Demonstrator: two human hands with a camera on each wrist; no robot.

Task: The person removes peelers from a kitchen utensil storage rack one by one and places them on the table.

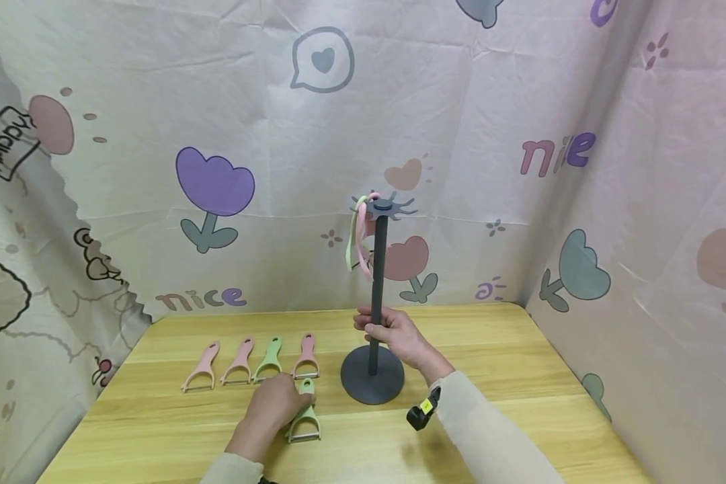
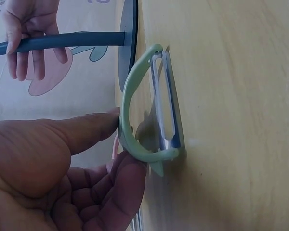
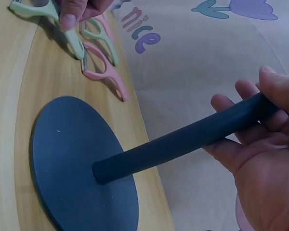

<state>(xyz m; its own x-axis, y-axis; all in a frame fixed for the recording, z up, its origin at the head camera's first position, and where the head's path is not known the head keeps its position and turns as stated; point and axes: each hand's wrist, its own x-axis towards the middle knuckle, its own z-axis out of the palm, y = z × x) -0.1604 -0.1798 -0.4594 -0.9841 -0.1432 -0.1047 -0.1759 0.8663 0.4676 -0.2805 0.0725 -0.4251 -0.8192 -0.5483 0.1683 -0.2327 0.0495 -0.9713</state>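
Observation:
My left hand pinches a light green peeler between thumb and fingers. In the left wrist view the peeler has its metal blade toward the wooden tabletop; whether it touches the wood I cannot tell. My right hand grips the dark pole of a stand, thumb on one side and fingers on the other. The right wrist view shows the pole rising from a round base. From the stand's hooked top hang a pink peeler and a light green one, seen edge-on.
Behind my left hand, several peelers lie in a row: a pink one, another pink one, a green one and a pink one. Printed curtains enclose the wooden table at the back and sides.

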